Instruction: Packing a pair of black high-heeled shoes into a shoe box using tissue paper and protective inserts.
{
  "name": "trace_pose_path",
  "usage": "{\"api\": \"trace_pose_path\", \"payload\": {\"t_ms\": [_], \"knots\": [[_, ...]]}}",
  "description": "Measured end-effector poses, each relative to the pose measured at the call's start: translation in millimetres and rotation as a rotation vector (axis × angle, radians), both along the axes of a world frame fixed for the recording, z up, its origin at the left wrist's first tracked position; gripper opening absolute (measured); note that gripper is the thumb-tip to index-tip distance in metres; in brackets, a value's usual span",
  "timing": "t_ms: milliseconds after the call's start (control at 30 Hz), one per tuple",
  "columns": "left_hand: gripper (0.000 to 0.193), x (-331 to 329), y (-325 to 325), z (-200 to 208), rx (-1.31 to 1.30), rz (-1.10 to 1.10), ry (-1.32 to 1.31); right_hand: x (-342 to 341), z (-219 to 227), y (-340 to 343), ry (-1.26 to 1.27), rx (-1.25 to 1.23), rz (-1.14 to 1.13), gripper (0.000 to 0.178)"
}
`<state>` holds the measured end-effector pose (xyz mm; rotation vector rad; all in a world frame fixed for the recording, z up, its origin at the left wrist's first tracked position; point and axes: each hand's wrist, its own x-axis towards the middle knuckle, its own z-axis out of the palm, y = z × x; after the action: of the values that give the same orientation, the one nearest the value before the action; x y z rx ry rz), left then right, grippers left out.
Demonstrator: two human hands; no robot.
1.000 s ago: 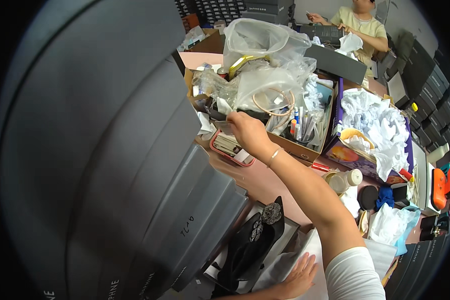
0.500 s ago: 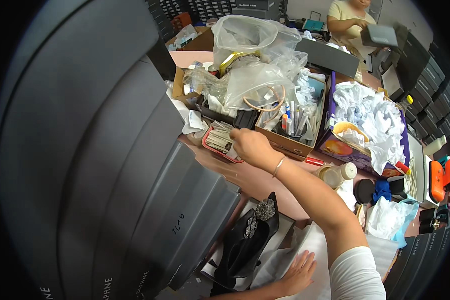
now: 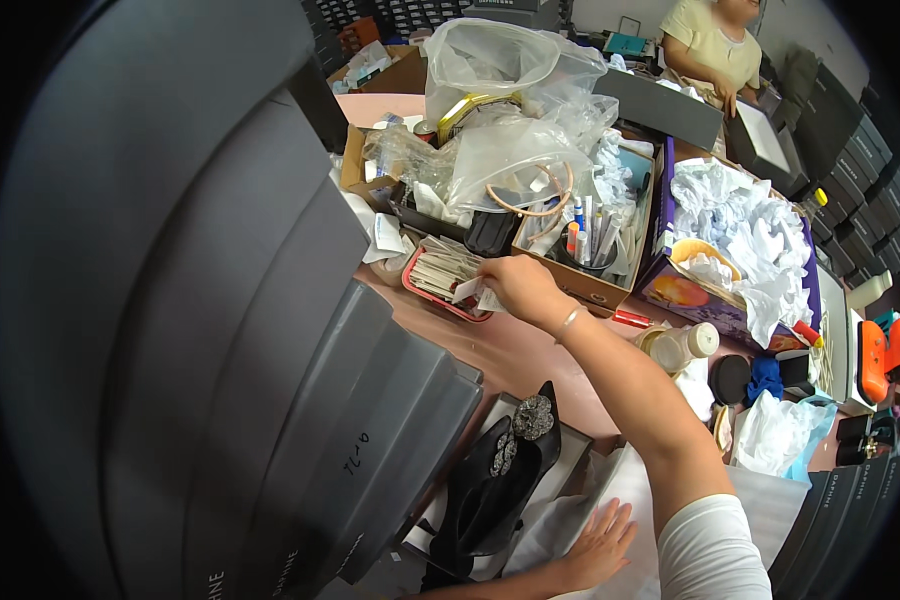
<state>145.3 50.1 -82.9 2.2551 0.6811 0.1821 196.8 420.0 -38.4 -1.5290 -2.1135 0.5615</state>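
My right hand is pinching a small white card at the right side of a pink basket, which is packed with thin pale cards or packets. Fingers spread, my left hand lies flat on white wrapping sheet at the lower middle. Left of that hand, black pointed shoes rest in an open shoe box. A sparkling rhinestone ornament decorates one toe.
Tall stacks of dark grey shoe boxes crowd the left side. Behind the basket are a carton of pens and clear plastic bags. A purple box holds crumpled paper. Beyond it, a person stands near an open box.
My right hand has drawn slightly right and back from the basket, with a white card now showing in its fingers. My left hand stays put. The other person's box has been lowered.
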Motion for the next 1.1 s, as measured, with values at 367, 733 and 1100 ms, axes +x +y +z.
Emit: {"api": "trace_pose_path", "payload": {"t_ms": [367,733,1100], "knots": [[0.055,11,2,-3,0.214,-0.093,0.171,106,93,-224,0.998,-0.814,-0.197,0.022],[0.052,-41,-22,104,0.391,0.111,-0.209,119,80,-469,0.072,0.105,-0.569,0.041],[0.046,-40,19,31,-0.369,0.479,-0.163,93,-5,-523,0.405,-0.104,-0.714,0.063]]}}
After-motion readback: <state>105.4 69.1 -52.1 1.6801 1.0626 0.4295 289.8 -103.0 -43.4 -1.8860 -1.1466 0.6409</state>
